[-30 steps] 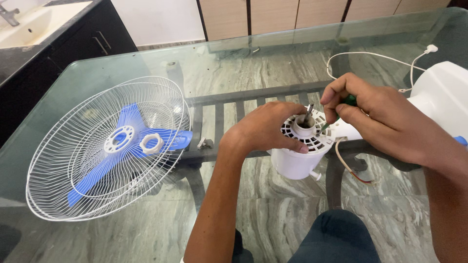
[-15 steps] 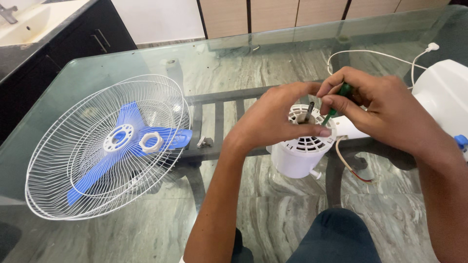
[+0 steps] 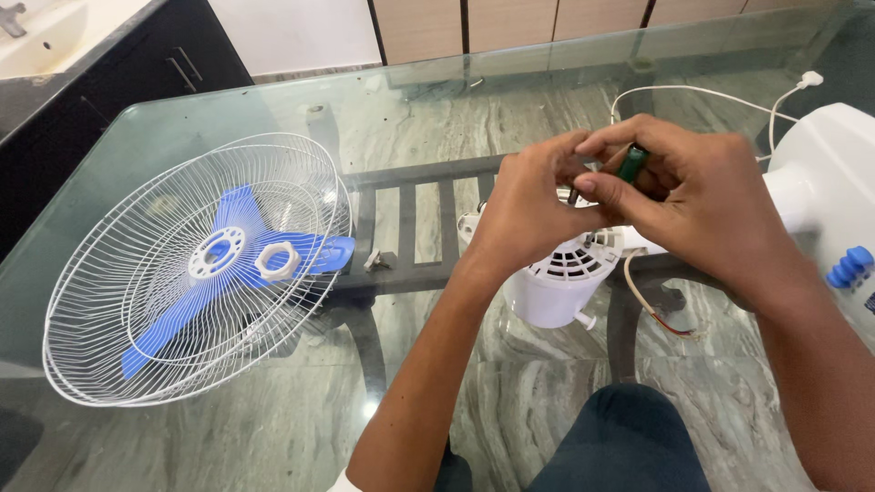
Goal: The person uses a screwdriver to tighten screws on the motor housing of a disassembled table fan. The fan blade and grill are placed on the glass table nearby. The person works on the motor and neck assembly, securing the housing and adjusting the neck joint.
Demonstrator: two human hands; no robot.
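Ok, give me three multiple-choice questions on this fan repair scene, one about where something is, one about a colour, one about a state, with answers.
1. Where does the blue fan blade lie?
A. inside the white wire grille
B. on the person's lap
C. on the white fan base

2. What colour is the tool handle in the right hand?
A. red
B. green
C. yellow

3. How is the white motor housing?
A. fitted with its blade
B. boxed
C. bare, with both hands over it

Answers: 1 A, the blade rests within the grille on the glass table. 2 B, green shows between the fingers. 3 C, the left hand and right hand meet above it.
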